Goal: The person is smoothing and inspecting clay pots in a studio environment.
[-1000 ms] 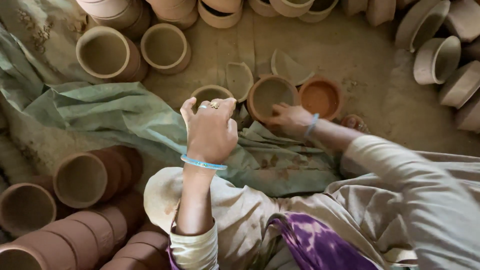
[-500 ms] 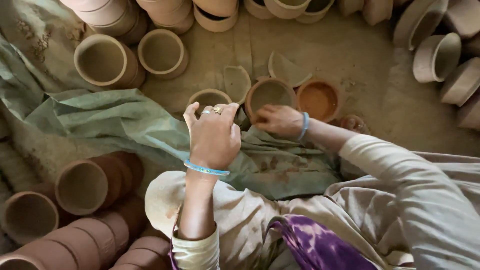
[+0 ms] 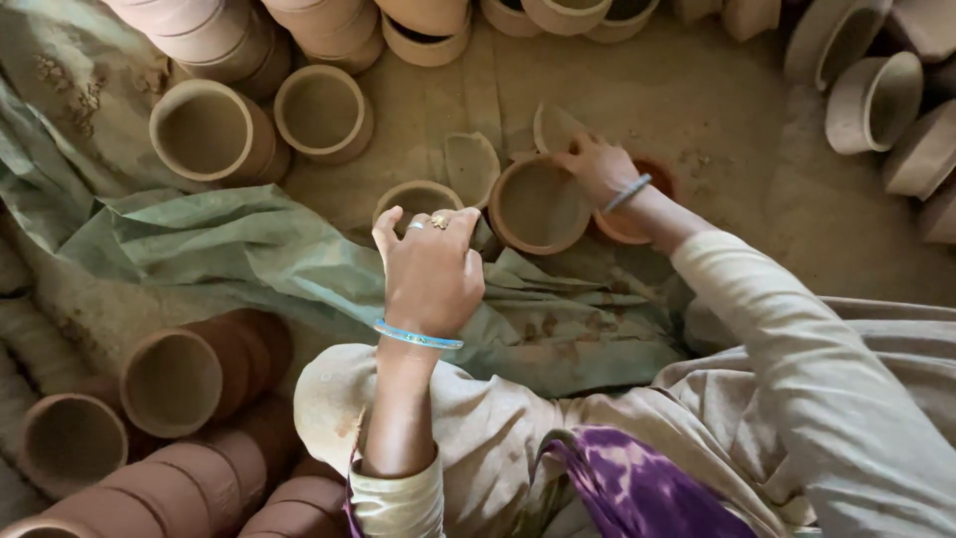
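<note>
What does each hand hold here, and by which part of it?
The right hand grips the far rim of a clay pot. The left hand hovers by a smaller pot; any hold is hidden.

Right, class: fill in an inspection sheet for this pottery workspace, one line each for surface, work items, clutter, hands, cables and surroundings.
Surface: bare earthen floor, partly covered by a crumpled green sheet.
Work items: a small clay bowl just beyond the left hand; a wider clay bowl and an orange bowl by the right hand.
Clutter: broken clay pieces behind the bowls.
Hands: left hand loosely curled, with rings and a blue bangle, grip hidden; right hand at the wider bowl's far rim.
Cables: nothing seen.
Surroundings: stacked clay pots lying at the left, more pots along the top and right.
</note>
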